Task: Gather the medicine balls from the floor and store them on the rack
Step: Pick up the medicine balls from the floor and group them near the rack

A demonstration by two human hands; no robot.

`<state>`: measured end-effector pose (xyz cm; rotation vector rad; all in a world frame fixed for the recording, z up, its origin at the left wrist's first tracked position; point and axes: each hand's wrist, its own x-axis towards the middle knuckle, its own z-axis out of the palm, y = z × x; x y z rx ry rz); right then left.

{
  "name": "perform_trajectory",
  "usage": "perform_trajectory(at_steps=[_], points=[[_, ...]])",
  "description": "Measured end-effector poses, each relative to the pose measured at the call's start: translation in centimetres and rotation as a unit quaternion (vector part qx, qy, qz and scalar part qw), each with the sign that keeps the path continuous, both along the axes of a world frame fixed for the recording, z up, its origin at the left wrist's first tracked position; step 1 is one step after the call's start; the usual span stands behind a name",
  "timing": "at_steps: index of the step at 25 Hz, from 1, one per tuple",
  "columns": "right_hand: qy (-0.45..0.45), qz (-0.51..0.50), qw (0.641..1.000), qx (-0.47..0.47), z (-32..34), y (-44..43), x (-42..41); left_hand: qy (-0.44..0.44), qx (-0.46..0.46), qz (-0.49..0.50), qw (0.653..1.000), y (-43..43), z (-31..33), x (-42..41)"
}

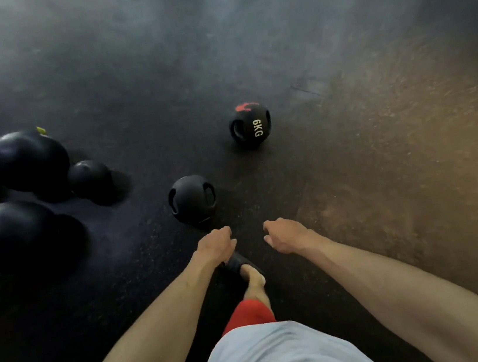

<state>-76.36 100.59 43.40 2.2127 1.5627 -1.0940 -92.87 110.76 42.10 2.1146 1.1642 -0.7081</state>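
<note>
Here, left hand (216, 244) and right hand (285, 235) hang loosely curled, empty, near the ball (192, 199) with side-facing slots.

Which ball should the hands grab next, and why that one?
Probably reach down for the plain black medicine ball with two grip holes: it lies on the dark speckled floor just ahead of the left hand and right hand, both holding nothing, nearer than the black ball marked 6KG.

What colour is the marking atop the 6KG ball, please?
Red; the 6KG ball shows it in the head view.
</note>
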Motion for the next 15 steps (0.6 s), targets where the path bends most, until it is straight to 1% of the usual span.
perform_trajectory(at_steps=[3,6,9,15], points=[[-0.002,0.001,1.000,-0.026,-0.2,4.8,4.0,-0.002,-0.015,-0.002,1.000,5.2,-1.0,4.4],[-0.007,-0.010,1.000,-0.022,0.2,10.5,7.7,-0.024,-0.014,0.003,1.000,10.5,-0.5,8.2],[-0.012,0.009,0.999,-0.028,0.1,15.5,10.3,-0.012,-0.011,0.016,1.000,14.9,-0.5,10.2],[-0.005,0.076,0.996,-0.053,-3.0,25.8,15.0,0.013,-0.060,0.102,0.993,21.2,-3.0,13.1]])
